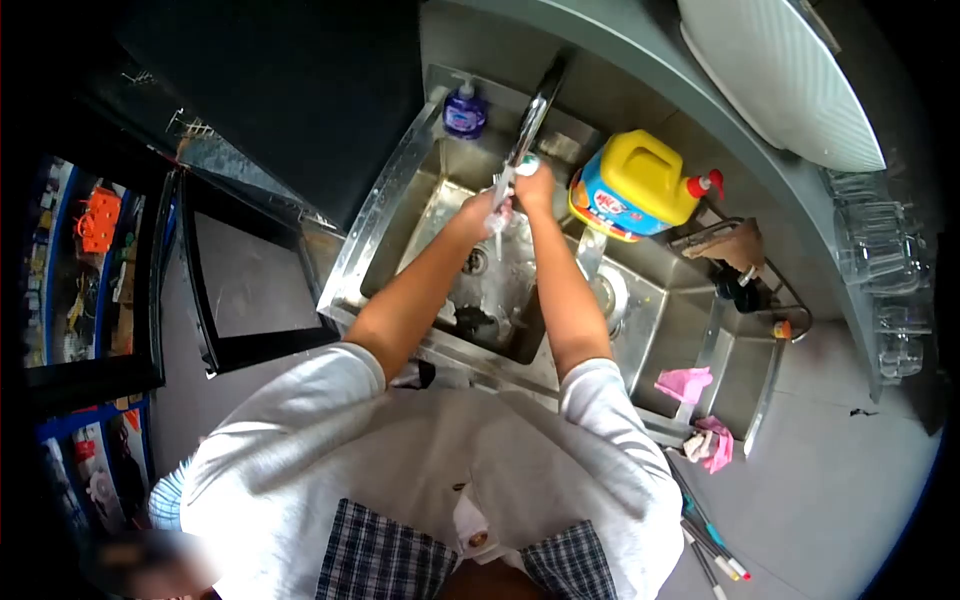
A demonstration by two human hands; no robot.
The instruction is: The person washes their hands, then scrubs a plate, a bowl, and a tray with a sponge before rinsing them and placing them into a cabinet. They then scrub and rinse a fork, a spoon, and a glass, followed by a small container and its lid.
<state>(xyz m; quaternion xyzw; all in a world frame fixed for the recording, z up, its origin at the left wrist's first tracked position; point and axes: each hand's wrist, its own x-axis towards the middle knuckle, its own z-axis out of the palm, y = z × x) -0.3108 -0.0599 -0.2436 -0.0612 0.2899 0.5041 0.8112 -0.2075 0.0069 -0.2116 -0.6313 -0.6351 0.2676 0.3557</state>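
Observation:
Both hands are over the left basin of a steel sink (pixel 368 232), close beneath a chrome faucet (pixel 538 108). Running water (pixel 499 203) falls between them into the basin. My right hand (pixel 534 188) is closed around a small white round object with a greenish mark (pixel 528 164), right by the spout. Beside it, my left hand (pixel 486 214) has its fingers curled in the stream, and I cannot tell what they hold. Below the hands show the drain (pixel 475 262) and a dark wet clump (pixel 477 324) at the basin's near end.
A purple soap bottle (pixel 464 110) stands at the sink's back left corner. Right of the faucet is a yellow detergent jug (pixel 640 185). Pink cloths (pixel 684 384) lie by the right basin. Glasses (pixel 880 250) hang under the shelf (pixel 640 40). Another person's striped sleeve (pixel 168 497) shows lower left.

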